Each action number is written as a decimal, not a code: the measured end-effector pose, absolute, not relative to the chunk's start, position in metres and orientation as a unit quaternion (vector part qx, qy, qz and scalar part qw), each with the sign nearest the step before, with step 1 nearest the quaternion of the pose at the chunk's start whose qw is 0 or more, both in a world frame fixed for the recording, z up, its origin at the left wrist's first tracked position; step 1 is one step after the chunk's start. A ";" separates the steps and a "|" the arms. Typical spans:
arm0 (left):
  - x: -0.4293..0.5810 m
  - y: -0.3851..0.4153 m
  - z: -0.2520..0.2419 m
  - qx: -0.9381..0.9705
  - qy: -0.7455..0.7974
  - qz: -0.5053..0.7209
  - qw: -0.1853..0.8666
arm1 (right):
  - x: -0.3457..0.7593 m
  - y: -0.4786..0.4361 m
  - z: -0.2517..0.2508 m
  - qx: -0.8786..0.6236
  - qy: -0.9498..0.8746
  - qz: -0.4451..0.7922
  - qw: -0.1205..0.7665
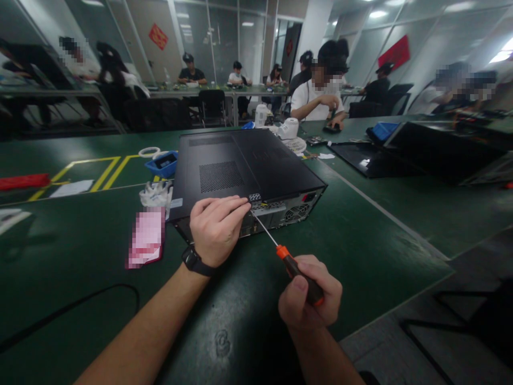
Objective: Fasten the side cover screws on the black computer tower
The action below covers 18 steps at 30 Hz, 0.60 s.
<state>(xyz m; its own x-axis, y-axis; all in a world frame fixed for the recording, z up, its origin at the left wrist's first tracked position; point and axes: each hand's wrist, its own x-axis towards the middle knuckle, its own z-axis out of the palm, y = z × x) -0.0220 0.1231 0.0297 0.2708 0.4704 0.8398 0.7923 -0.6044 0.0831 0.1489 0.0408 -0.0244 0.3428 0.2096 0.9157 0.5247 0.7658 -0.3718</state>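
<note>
A black computer case [248,160] lies flat on the table, its rear panel with fan grille and power socket facing me. My right hand [310,294] is wrapped around the dark handle of an orange-and-black screwdriver [284,253]. The thin shaft slants up and left to the rear panel's top edge. There, the fingers of my left hand [218,227] are pressed together beside the screwdriver's tip, over the case edge. Its thumb is hidden, as is anything pinched under the fingers. A black watch [193,260] is on my left wrist.
Left of the case are white gloves [155,193], a pink pouch-like item [146,238] and a blue bin [162,164]. Behind it stand small white fans [289,128]. A black panel [371,163] lies at right. A person in white [310,99] works across the table. A black cable [72,307] crosses the lower left.
</note>
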 end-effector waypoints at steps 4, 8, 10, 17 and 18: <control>-0.022 0.127 0.028 -0.771 -0.368 -0.479 0.203 | 0.148 0.041 -0.023 -0.326 -0.558 -0.107 0.755; -0.022 0.128 0.027 -0.770 -0.351 -0.487 0.216 | 0.147 0.040 -0.022 -0.329 -0.555 -0.106 0.757; -0.022 0.128 0.027 -0.772 -0.350 -0.486 0.214 | 0.147 0.040 -0.023 -0.325 -0.553 -0.106 0.760; -0.022 0.126 0.030 -0.779 -0.357 -0.477 0.196 | 0.149 0.042 -0.025 -0.327 -0.533 -0.054 0.778; -0.021 0.124 0.031 -0.782 -0.358 -0.474 0.189 | 0.150 0.040 -0.024 -0.326 -0.533 -0.041 0.780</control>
